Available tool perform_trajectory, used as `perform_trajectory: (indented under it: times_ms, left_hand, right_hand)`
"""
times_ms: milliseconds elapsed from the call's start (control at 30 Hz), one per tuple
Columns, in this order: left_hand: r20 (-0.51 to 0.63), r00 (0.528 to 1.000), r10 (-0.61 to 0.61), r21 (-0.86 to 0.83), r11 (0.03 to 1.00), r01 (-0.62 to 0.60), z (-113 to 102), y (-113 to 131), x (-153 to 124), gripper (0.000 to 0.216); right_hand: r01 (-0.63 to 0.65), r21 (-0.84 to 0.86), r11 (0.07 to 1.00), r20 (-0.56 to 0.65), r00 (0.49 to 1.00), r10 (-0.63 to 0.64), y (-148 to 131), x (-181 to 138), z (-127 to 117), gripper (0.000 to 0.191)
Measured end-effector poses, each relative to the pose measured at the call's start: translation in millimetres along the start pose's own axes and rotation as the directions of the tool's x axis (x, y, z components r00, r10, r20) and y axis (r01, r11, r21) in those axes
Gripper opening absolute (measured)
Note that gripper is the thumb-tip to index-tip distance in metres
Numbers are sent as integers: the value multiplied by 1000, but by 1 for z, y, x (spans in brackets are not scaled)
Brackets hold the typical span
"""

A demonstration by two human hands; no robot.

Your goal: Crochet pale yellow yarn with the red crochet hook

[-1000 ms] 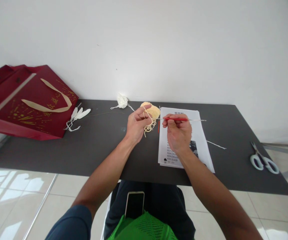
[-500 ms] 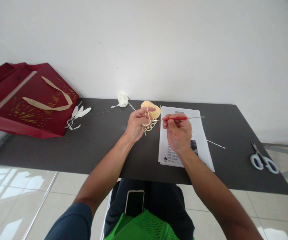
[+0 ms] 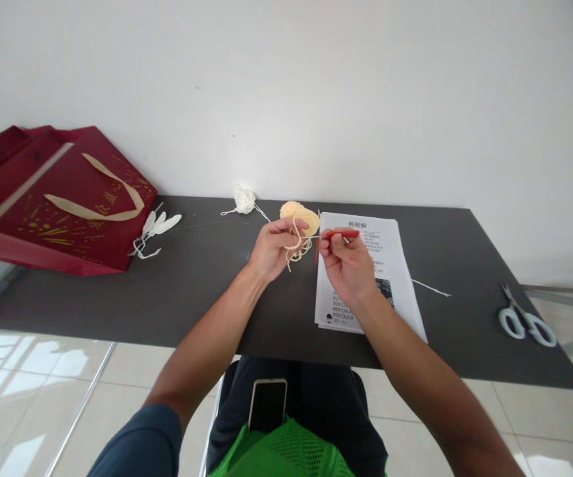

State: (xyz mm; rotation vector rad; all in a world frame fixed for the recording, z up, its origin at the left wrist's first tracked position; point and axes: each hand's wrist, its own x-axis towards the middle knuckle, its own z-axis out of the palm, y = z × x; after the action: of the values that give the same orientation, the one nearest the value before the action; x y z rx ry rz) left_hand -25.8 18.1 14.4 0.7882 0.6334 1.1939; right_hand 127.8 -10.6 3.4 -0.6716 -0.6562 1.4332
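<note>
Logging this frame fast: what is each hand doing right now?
Left hand: closed on the yellow crochet piece.
Right hand: closed on the red crochet hook.

Printed sheet (image 3: pixel 390 265) on tabletop (image 3: pixel 207 291), Chinese heading at top too small to read, row labels R29, R30 at lower left, red bag (image 3: pixel 28 192) with gold characters, illegible

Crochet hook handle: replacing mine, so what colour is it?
The crochet hook handle is red, clearest in the head view.
</note>
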Motion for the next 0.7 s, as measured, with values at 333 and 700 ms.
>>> perform_trajectory:
  times_ms: [333, 700]
  left_hand:
    - [-126, 963, 240, 370, 912, -178, 2, -24, 3, 16]
    - [-199, 961, 191, 268, 954, -135, 8, -35, 6, 38]
  right_hand:
    - [-1, -11, 1000, -128, 992, -1, 10, 2, 1, 21]
    - [34, -19, 999, -139, 990, -36, 15, 6, -1, 22]
